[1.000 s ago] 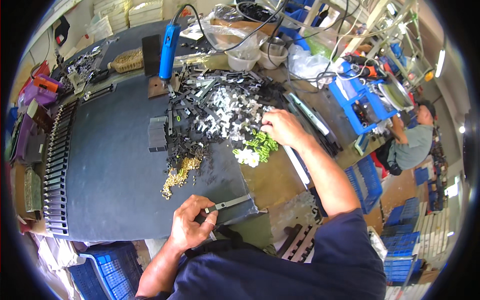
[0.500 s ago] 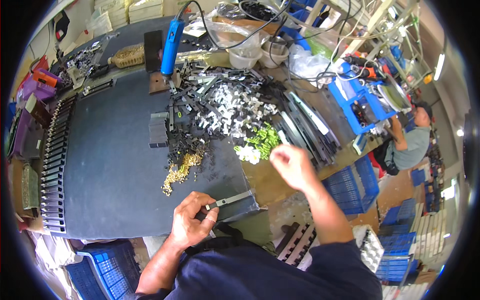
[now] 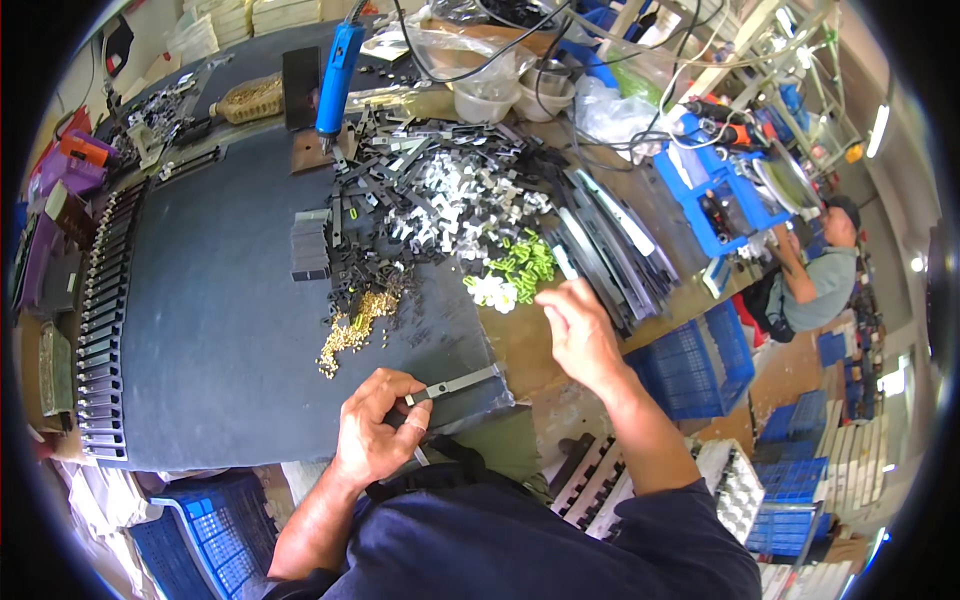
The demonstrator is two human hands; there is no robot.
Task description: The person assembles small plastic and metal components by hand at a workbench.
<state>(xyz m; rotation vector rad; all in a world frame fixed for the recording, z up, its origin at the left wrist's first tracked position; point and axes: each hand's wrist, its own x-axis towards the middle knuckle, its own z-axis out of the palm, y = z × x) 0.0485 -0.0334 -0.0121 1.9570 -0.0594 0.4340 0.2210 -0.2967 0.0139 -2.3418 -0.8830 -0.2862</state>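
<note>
My left hand (image 3: 382,425) pinches one end of a narrow grey metal strip (image 3: 467,382) at the front edge of the dark mat. A small dark piece sits at the pinched end, partly covered by the fingers. To the right, my right hand (image 3: 585,340) hovers with thumb and forefinger drawn together; whatever lies between them is too small to make out. Just beyond those fingertips is a pile of small green clips (image 3: 528,262), with small white pieces (image 3: 492,292) beside it. Brass-coloured small parts (image 3: 355,330) are heaped on the mat beyond my left hand.
A blue electric screwdriver (image 3: 341,80) hangs over the bench. White and silver brackets (image 3: 455,200) and dark parts spread across the middle. Long strips (image 3: 610,240) lie at right; assembled pieces (image 3: 100,350) line the left edge. Another person (image 3: 825,280) sits at far right.
My right hand has turned slightly, its fingertips staying near the green clips. The left hand still grips the strip in nearly the same place. The whole view has shifted a little.
</note>
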